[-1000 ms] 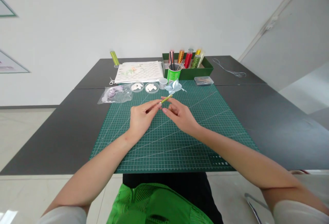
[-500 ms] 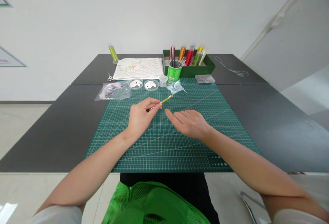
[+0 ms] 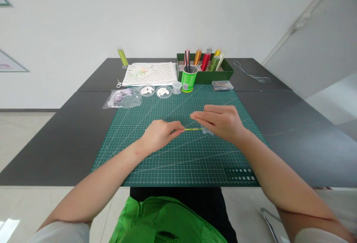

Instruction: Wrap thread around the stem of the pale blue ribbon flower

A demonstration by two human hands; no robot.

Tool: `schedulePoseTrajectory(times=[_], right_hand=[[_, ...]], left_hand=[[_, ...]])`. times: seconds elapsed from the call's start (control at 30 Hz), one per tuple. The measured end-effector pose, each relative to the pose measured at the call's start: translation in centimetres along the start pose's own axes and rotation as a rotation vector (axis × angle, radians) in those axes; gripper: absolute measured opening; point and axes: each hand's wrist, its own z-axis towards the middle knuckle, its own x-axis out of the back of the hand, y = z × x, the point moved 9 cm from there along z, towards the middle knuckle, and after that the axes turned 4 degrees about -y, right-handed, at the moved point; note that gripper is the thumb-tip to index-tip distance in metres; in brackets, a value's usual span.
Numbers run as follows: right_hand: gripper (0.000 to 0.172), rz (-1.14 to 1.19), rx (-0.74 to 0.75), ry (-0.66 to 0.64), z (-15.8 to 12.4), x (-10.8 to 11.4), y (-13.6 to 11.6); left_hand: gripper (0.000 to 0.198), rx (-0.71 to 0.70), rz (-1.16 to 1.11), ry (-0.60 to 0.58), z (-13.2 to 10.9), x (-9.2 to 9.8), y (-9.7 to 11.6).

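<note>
My left hand [image 3: 163, 134] is closed in a pinch on a thin stem [image 3: 193, 129] wrapped in yellow-green thread. The stem lies level, pointing right, and its bare end pokes out left of the hand. At its right end is a pale blue fabric flower [image 3: 207, 130], largely covered by my right hand [image 3: 219, 121]. That right hand hovers over the flower with its fingers pressed together. What they hold, if anything, is too small to make out. Beneath both hands lies a green cutting mat [image 3: 173, 165].
Across the back are a plastic bag [image 3: 124, 99], two shallow dishes of white pieces [image 3: 164, 92], a lidded tub [image 3: 176, 87], a green cup of tools [image 3: 188, 81], a box of thread spools [image 3: 220, 75], a clear case [image 3: 222, 86], printed sheets [image 3: 150, 74] and small scissors [image 3: 119, 83].
My left hand has come nearer and swung the stem level, bringing the flower from beside the cup to under my right hand. The right hand has moved up and right.
</note>
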Motion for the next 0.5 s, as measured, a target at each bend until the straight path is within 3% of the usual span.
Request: schedulePoseTrajectory(times=[0.1, 0.27, 0.5], right_hand=[[0.027, 0.176, -0.092, -0.088, 0.1, -0.6, 1.8], [0.023, 0.449, -0.175, -0.081, 0.0, -1.8, 3.8], [0.024, 0.641, -0.355, -0.167, -0.7, -4.5, 5.8]], left_hand=[[0.014, -0.03, -0.061, -0.032, -0.1, -0.2, 0.7], [0.014, -0.074, -0.103, -0.085, -0.2, -0.3, 1.7], [0.013, -0.093, -0.159, -0.109, -0.1, -0.3, 2.1]])
